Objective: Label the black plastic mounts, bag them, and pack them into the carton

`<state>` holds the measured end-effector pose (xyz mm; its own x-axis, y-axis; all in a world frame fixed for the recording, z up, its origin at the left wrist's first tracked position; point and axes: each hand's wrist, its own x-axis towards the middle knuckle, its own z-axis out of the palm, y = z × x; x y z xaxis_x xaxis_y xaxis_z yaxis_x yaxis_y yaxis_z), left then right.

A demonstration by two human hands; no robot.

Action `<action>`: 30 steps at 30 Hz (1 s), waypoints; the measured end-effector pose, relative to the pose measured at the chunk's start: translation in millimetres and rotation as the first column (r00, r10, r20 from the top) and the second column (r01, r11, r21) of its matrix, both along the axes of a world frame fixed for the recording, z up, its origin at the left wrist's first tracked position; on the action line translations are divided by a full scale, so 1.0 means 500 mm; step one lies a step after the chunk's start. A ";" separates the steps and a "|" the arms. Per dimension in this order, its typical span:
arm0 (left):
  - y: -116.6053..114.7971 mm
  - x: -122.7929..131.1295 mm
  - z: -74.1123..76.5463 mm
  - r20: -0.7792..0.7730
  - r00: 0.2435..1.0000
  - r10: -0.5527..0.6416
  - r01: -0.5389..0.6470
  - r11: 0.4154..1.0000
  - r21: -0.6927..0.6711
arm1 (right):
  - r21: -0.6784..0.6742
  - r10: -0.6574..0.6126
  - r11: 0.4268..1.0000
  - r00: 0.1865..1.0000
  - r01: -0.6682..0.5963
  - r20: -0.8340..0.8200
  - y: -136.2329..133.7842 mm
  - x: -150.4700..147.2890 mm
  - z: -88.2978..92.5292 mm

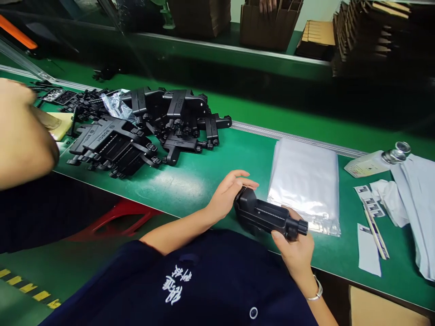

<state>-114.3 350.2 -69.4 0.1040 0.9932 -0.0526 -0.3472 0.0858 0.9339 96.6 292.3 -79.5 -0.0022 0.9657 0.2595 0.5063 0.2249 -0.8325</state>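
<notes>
A black plastic bracket (263,213) with a round knob at one end is held low over the bench's front edge, slightly tilted. My right hand (295,251) is closed around its knob end, thumb on the near side and fingers partly hidden behind. At the other end is my left hand (226,194), its fingers stretched out and apart, with the palm side against or close to the bracket; its thumb is not clearly visible. Just behind the bracket lies a stack of clear plastic bags (304,181).
Similar black brackets (112,140), some marked BOSCH, are heaped on the green bench (190,190) at left. Another person's arm (23,136) reaches in there. A bottle (370,163), label strips (370,201) and white sheets (419,203) lie at right. Cardboard boxes (268,27) stand beyond.
</notes>
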 end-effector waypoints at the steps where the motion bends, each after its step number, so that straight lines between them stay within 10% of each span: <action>1: 0.000 -0.002 -0.004 0.006 1.000 -0.026 0.026 1.000 0.012 | 0.019 -0.013 1.000 1.000 0.013 0.007 0.001 0.000 0.001; 9: 0.010 0.004 -0.008 0.018 1.000 0.018 -0.017 0.997 -0.074 | 0.009 0.032 0.999 0.999 -0.033 0.020 0.004 -0.002 -0.001; 19: 0.002 0.005 -0.007 -0.174 0.941 -0.289 0.303 0.951 0.061 | -0.194 -0.208 0.974 0.814 0.120 -0.542 0.020 -0.013 -0.051; 25: 0.001 0.004 -0.002 -0.241 0.957 -0.160 0.174 0.984 0.037 | -0.226 -0.042 0.969 0.828 -0.103 -0.559 0.038 0.009 -0.058; 30: 0.001 -0.013 0.038 -0.558 0.829 -0.044 0.165 0.972 0.168 | -0.400 -0.211 0.915 0.774 -0.059 -0.597 0.068 0.034 -0.059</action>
